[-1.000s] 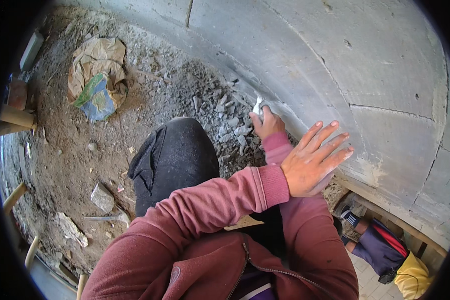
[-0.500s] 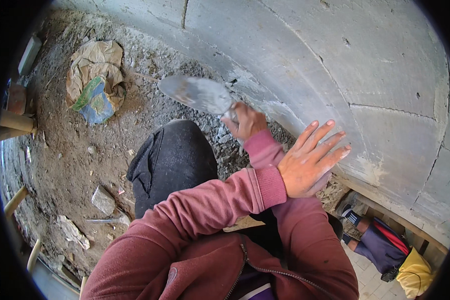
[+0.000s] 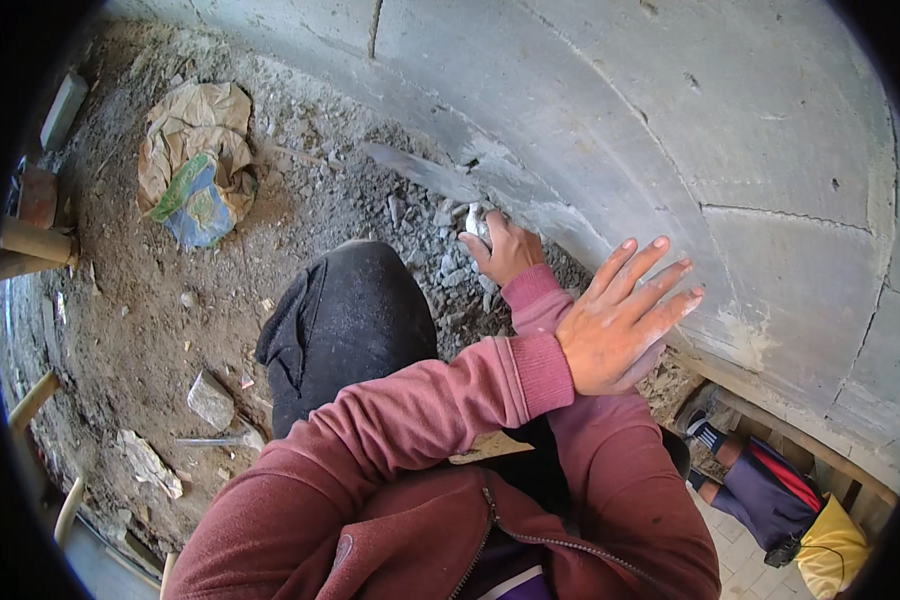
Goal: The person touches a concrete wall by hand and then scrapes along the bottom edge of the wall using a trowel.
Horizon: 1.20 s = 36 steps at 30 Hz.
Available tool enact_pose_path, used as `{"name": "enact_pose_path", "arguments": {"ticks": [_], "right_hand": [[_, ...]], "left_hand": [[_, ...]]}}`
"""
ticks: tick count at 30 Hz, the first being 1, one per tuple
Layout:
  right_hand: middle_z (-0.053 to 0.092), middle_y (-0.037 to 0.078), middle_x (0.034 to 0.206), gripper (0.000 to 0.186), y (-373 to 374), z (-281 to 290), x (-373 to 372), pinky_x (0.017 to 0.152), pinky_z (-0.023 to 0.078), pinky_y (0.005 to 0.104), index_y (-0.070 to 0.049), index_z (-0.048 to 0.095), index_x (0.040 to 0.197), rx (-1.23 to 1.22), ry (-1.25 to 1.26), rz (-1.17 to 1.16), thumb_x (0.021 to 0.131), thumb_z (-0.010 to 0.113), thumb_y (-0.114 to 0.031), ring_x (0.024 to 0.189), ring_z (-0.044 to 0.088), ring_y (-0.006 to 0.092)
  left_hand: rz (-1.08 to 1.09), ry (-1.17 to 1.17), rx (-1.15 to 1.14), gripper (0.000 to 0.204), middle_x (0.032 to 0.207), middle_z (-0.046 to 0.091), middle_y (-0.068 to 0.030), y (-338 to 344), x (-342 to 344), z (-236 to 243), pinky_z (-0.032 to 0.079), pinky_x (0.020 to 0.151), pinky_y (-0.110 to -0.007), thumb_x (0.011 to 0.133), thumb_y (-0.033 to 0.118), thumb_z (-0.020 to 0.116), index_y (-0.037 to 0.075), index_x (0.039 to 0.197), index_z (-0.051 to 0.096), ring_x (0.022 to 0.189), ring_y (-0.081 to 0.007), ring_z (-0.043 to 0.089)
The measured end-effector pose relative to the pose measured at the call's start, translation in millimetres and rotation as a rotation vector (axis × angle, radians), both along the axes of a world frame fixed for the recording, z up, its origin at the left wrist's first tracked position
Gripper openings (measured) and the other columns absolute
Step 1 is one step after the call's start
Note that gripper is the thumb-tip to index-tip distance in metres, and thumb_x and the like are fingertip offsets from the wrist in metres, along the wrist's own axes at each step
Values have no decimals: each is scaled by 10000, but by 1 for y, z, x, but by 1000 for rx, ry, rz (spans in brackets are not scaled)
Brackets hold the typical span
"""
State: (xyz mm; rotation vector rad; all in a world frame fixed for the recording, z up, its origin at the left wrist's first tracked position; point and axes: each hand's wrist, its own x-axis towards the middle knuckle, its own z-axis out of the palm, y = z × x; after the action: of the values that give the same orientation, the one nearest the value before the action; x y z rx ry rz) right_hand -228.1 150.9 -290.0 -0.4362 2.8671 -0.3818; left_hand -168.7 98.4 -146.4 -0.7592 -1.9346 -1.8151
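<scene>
My right hand [image 3: 510,250] is wrapped round the pale, mortar-crusted handle of a trowel [image 3: 422,174]. Its grey blade points away to the left, seen nearly edge-on along the foot of the grey concrete wall [image 3: 610,130]. Crossed over my right forearm, my left hand [image 3: 615,335] is open, palm down, with fingers spread toward the wall. Pale dust coats its fingertips. Whether those fingers touch the wall I cannot tell. Grey rubble [image 3: 450,265] lies under and beside my right hand.
A crumpled paper sack [image 3: 195,150] lies on the dirt at far left. Nearer are a stone [image 3: 210,400] and a flattened paper scrap [image 3: 148,462]. My dark-trousered knee [image 3: 355,300] rises in the middle. At lower right, another person's legs [image 3: 755,500] show beside a wooden board [image 3: 800,430].
The trowel blade has turned from showing its flat face to nearly edge-on, closer to the wall. My right hand has shifted slightly right and nearer me; my left hand stays put.
</scene>
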Motion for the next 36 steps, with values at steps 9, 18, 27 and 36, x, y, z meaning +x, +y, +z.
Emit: {"name": "enact_pose_path", "arguments": {"ticks": [9,18,27,36], "right_hand": [[635,213,791,439,25,3,6,651,478,470,-43,558,983,-46,13,-164,820,572,-450,751,612,396],[637,189,922,419,121,47,47,768,453,449,-70,595,994,451,-597,-269,789,596,-435,887,606,350],[633,201,889,523,191,181,111,737,464,400,-34,609,946,531,-774,-369,685,701,-477,858,611,339],[630,211,946,623,218,184,119,786,455,367,9,570,1077,154,-663,-487,685,725,-450,885,609,331]], "left_hand": [[-24,-2,-33,699,1358,389,-155,4,0,3,189,1059,-546,654,104,675,90,1297,403,1330,-388,240],[70,-255,-40,772,1395,234,-290,30,-2,-52,133,1084,-513,727,194,653,4,1359,253,1330,-439,187],[446,-918,508,989,1446,-86,-321,34,-76,-146,15,1112,-319,776,286,601,-168,1344,-69,1378,-345,-60],[-165,-1063,416,1005,1439,-146,-313,59,-67,-109,11,1117,-314,784,234,569,-129,1328,-194,1376,-346,-53]]}}
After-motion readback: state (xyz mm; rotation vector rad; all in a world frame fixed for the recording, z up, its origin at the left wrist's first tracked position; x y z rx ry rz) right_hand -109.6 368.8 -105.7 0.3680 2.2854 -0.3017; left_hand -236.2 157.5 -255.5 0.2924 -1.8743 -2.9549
